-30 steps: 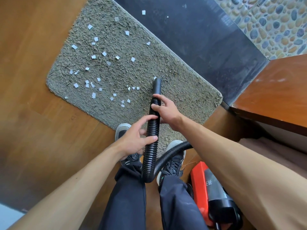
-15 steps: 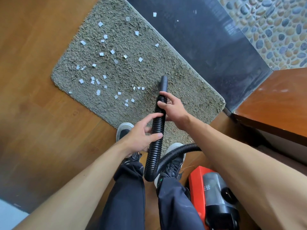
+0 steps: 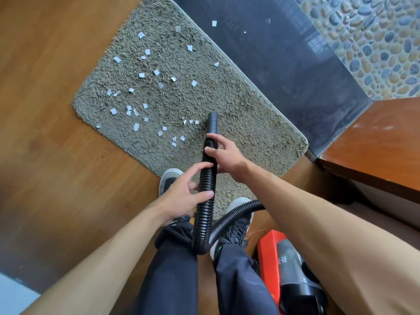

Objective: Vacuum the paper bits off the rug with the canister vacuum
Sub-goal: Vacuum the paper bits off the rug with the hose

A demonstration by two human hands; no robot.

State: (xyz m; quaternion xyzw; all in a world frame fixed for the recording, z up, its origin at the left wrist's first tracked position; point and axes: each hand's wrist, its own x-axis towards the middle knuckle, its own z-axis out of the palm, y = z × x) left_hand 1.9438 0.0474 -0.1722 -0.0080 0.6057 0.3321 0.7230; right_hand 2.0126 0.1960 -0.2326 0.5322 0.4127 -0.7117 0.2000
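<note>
Grips the black ribbed hose (image 3: 204, 220) with left hand (image 3: 181, 196) and right hand (image 3: 227, 155), holds its nozzle (image 3: 211, 122) over the shaggy rug (image 3: 238, 98) near scattered paper bits (image 3: 156, 72).
</note>
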